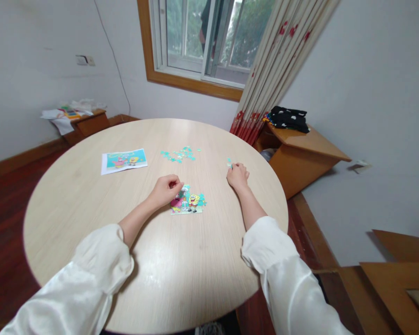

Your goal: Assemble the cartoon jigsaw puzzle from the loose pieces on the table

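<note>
A partly joined cartoon jigsaw (190, 203) lies near the middle of the round wooden table (91, 195). My left hand (166, 190) rests closed at the jigsaw's upper left corner, fingers pinched on a small piece there. My right hand (237, 175) lies further right, fingers curled on a small teal piece (229, 163) at its fingertips. A scatter of loose teal pieces (179, 154) sits beyond the jigsaw. A printed reference picture (123, 160) lies to the left.
A low wooden cabinet (300, 151) with a black spotted cloth (289, 118) stands right of the table, by a curtain (275, 70). Another low stand (85, 123) with papers is at the far left wall. Wooden boards (398, 274) lean at lower right.
</note>
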A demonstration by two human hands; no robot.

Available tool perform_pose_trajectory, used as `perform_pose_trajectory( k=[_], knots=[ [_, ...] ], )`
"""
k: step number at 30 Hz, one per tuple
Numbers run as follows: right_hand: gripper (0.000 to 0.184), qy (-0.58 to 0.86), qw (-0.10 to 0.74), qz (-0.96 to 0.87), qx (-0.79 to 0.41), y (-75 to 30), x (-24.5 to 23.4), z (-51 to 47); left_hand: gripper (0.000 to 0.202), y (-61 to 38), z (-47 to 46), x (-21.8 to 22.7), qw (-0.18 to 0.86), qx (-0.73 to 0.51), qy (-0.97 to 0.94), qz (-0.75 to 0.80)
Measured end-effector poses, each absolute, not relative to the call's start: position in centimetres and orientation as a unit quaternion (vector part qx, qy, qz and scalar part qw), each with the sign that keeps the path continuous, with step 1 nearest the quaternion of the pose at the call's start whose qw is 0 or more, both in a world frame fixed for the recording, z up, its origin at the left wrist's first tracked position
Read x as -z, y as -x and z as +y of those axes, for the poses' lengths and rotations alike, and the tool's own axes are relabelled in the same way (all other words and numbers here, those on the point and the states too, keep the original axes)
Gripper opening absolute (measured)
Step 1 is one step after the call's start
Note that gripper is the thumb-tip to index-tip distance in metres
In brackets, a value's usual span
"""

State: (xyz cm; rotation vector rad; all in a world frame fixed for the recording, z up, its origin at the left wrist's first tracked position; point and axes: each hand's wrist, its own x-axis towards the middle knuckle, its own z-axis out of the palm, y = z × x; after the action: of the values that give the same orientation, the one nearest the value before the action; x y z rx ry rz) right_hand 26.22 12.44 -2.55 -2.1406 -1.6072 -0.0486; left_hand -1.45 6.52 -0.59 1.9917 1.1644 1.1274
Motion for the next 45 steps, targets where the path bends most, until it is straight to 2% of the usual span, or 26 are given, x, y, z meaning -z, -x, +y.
perform_pose_trajectory(
  k=[5,19,28,31,34,36,40,45],
  knots=[
    [0.034,0.777,0.241,-0.581,0.026,-26.8,2.7,12.7,0.026,1.4,6.5,0.3,0.314,-0.438,-0.718,0.441],
    [0.04,0.749,0.277,-0.601,0.029,-27.7,2.7,12.6,0.026,2.4,7.5,-0.3,0.292,-0.521,-0.6,0.533],
    [0.032,0.698,0.377,-0.605,0.068,-26.8,1.6,11.7,0.027,2.5,7.5,-0.5,0.285,-0.523,-0.594,0.541],
    [0.032,0.651,0.429,-0.626,-0.015,-25.7,1.3,11.5,0.027,2.5,7.5,-0.4,0.285,-0.524,-0.597,0.537],
    [0.032,0.573,0.485,-0.634,-0.185,-24.2,1.0,11.0,0.026,2.5,7.6,-0.4,0.28,-0.525,-0.601,0.535],
    [0.031,0.522,0.493,-0.626,-0.303,-23.1,0.6,10.4,0.026,2.5,7.6,-0.4,0.276,-0.525,-0.6,0.536],
    [0.031,0.426,0.454,-0.623,-0.474,-21.3,-0.4,8.6,0.026,2.6,7.7,-0.3,0.273,-0.525,-0.605,0.533],
    [0.041,0.378,0.389,-0.611,-0.577,-20.3,-1.0,7.4,0.026,2.7,7.7,-0.1,0.271,-0.521,-0.607,0.535]
  ],
)
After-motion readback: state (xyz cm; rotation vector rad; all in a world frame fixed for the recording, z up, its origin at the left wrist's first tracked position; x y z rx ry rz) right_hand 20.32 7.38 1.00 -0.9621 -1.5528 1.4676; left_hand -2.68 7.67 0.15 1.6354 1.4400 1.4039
